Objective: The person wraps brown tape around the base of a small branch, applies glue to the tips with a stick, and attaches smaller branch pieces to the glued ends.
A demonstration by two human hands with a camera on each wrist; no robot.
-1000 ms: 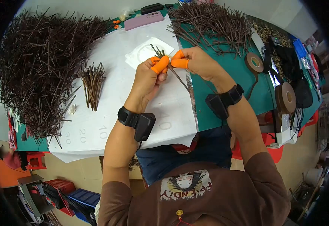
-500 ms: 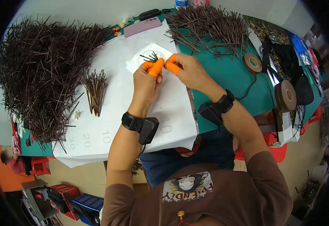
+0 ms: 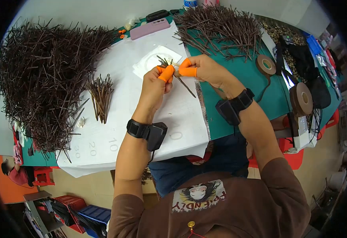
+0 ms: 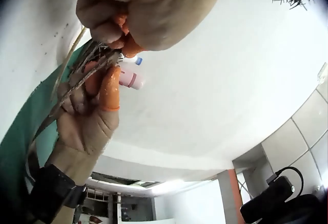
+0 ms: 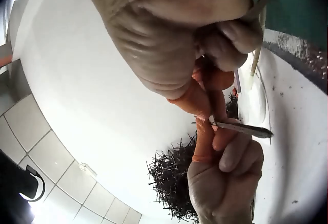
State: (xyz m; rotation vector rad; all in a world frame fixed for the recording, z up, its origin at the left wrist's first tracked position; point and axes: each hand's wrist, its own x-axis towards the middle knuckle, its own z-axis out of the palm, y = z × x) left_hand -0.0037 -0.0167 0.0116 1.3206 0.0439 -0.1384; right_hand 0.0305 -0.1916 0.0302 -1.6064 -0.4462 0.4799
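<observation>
Over the white sheet, my left hand (image 3: 154, 85) pinches a brown branched twig (image 3: 187, 88) between orange-covered thumb and forefinger. The twig's short tips fan out above the fingers, and its stem slants down to the right. My right hand (image 3: 211, 71), also with orange finger covers, is bent close beside it. It pinches a strip of brown tape (image 4: 43, 124), which runs from the twig back past the right wrist in the left wrist view. In the right wrist view, the left hand's fingertips (image 5: 203, 139) meet the right hand's at the twig; the exact contact is hidden.
A large heap of dark twigs (image 3: 42, 83) lies left, with a small bundle (image 3: 101, 97) beside it. More twigs (image 3: 225, 29) lie at the back right. Two tape rolls (image 3: 301, 99) stand right. Behind the hands are a white dish (image 3: 151, 59) and a purple phone (image 3: 149, 29).
Half a second ago the hands were closer together and the stem was hidden. Now the right hand is slightly further right and the stem shows below the fingers again.
</observation>
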